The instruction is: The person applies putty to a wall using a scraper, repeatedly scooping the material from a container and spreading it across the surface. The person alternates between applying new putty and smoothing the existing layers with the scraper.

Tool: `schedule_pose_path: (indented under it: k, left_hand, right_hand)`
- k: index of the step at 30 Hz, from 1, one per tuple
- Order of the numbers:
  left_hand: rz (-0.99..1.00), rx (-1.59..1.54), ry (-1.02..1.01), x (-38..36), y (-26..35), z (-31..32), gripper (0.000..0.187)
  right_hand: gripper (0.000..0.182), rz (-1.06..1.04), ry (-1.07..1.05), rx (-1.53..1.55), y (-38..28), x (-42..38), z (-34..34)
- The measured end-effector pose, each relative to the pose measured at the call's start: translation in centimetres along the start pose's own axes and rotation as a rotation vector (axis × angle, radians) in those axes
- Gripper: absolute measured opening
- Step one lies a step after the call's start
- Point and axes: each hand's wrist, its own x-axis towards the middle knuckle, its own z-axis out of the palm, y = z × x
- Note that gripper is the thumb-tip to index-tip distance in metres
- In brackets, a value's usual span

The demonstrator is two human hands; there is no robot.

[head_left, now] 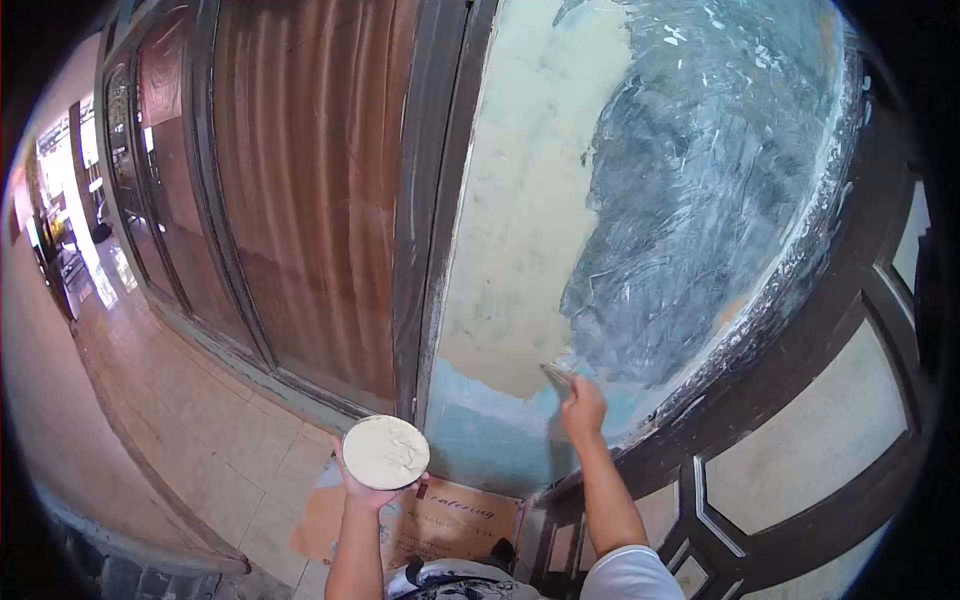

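My left hand (362,488) is closed around a round tub of cream-coloured paste (385,453), held from below and at the side. The paste fills it close to the rim and has a roughened patch on the right. Higher and to the right, my right hand (584,410) grips a putty knife (556,374), its thin blade against the wall (530,220). The blade sits near the lower edge of a cream coat. Bare grey surface shows on the right of that coat, and pale blue paint lies below it.
A dark-framed window with a brown curtain (310,200) stands left of the wall. Dark wooden panelling (800,440) curves along the right. Printed cardboard (430,525) lies on the tiled floor (215,440) by my feet.
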Motion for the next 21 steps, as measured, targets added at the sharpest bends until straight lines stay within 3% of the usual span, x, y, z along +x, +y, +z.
schedule_pose_path:
  k: [3,5,7,9,11,13,14,16,19,20,21]
  left_hand:
    - [-0.012,0.002,-0.003,-0.7,0.0,0.2,0.117]
    - [0.102,-0.126,0.124,-0.8,-0.5,2.8,0.117]
    - [0.136,-0.189,0.231,-1.0,-0.6,3.0,0.115]
    - [0.038,0.136,-0.03,-1.0,0.5,-0.4,0.114]
    - [0.036,0.195,-0.006,-1.0,0.7,-1.6,0.113]
    - [0.079,0.069,0.078,-0.9,0.1,-0.4,0.112]
    - [0.081,0.067,0.077,-1.0,-0.2,0.7,0.112]
    - [0.098,-0.181,0.232,-0.5,-0.5,2.8,0.117]
    - [0.05,-0.106,0.088,-0.2,-0.7,2.7,0.116]
    - [0.059,-0.166,0.132,-0.2,-0.8,3.4,0.115]
    - [0.066,-0.168,0.135,-0.3,-0.7,3.1,0.115]
  right_hand:
    - [0.017,0.025,-0.092,0.07,0.7,-3.1,3.2]
    - [0.017,0.096,-0.327,-0.11,1.8,-2.4,4.3]
    - [0.021,0.182,-0.385,-0.171,1.0,0.6,1.3]
    - [0.026,0.054,0.069,0.064,-0.3,2.6,-1.5]
    - [0.025,0.038,0.105,0.071,-0.3,0.9,-1.4]
    - [0.025,0.106,-0.166,0.061,0.5,-2.9,1.3]
    - [0.025,0.103,-0.168,0.061,1.1,-4.1,2.6]
    - [0.024,0.119,-0.461,-0.089,1.4,-3.8,3.8]
    - [0.023,0.12,-0.249,0.001,1.6,1.3,1.4]
    - [0.01,0.085,-0.097,0.105,1.0,2.5,0.2]
    - [0.01,0.08,-0.103,0.11,0.7,2.5,-0.6]
